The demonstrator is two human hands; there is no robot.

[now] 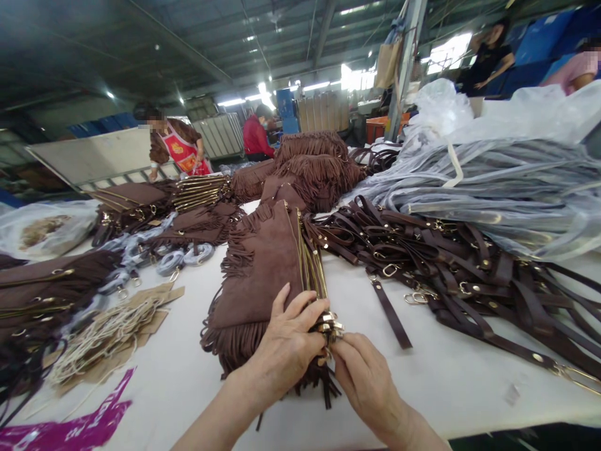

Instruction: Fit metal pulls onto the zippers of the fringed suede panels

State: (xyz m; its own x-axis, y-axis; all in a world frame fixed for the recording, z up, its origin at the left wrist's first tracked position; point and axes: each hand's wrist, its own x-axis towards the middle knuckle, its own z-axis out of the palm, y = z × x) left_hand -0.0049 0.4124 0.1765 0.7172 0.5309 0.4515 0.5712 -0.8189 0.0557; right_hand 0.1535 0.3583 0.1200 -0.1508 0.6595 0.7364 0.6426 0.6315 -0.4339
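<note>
The left hand lies with fingers spread across the near end of a stack of pouches, while the right hand's bunched fingertips pinch metal fittings beside it. The pouches — matte dark brown, with shaggy fringe — rest on the white table before the person, long axis running away and slightly leftward, gold zips facing right, towards a tangle of dark straps.

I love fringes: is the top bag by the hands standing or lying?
Lying: the bag shows its broad side upward, and the left hand touches it.
</note>
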